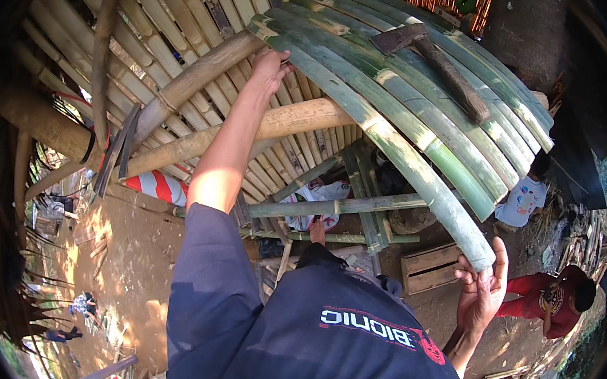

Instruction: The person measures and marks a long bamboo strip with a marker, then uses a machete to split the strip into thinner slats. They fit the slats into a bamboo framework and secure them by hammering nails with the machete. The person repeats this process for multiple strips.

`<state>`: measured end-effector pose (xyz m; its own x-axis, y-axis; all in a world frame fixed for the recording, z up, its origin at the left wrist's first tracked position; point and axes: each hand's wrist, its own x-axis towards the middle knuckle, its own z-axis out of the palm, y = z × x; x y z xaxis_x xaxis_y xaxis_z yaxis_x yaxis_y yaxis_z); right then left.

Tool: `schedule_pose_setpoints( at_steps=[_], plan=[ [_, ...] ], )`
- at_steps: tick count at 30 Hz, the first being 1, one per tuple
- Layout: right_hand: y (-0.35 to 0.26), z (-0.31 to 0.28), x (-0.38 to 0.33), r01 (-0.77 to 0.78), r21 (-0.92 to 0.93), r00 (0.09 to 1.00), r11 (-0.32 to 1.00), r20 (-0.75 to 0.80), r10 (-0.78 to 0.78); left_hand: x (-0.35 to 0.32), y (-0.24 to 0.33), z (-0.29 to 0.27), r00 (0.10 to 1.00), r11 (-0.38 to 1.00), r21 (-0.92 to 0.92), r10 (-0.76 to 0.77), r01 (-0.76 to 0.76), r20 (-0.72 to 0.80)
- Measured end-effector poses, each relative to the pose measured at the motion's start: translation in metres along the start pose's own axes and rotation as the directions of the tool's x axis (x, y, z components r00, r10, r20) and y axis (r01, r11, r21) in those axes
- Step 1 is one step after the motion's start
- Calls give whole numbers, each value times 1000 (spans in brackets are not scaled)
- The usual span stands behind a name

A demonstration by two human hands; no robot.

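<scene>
Several green split bamboo slats (412, 106) lie side by side overhead, bowed by the lens. My left arm is raised, and my left hand (272, 70) closes its fingertips on the near edge of the outermost bamboo slat (387, 145), close to its left end. At the other end of that slat, my right hand (482, 288) grips the tip from below, thumb and fingers around it. A hatchet (450, 77) with a dark metal head and wooden handle rests on top of the slats, its head toward the far side. My left fingertips are partly hidden behind the slat edge.
Thick bamboo poles (268, 123) cross under a pale slatted bamboo surface (200, 24). A wooden crate (432, 268) stands on the dirt floor. One person in red (552, 301) is at the right; another in a light shirt (522, 201) is behind the slats.
</scene>
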<state>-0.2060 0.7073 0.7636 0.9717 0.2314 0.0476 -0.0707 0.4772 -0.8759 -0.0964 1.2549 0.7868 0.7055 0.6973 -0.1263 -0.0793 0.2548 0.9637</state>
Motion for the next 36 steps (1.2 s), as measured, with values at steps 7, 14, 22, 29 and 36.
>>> schedule_pose_setpoints(
  at_steps=[7,14,22,29,36],
  plan=[
    [24,27,16,47,-10,992,999,-115,-48,29,14,-15,997,997,50,-64,62,33],
    [34,68,17,155,-118,948,981,-261,-181,54,22,-36,990,992,95,-96,86,107],
    [52,65,13,202,-299,906,933,-305,-293,64,16,-31,991,1000,21,-23,20,132],
    [40,39,18,-62,-264,981,963,-196,9,68,8,-61,988,990,26,-140,139,60],
    [32,37,24,-30,-176,987,984,-163,1,73,20,-40,980,991,86,-114,101,166]
  ],
)
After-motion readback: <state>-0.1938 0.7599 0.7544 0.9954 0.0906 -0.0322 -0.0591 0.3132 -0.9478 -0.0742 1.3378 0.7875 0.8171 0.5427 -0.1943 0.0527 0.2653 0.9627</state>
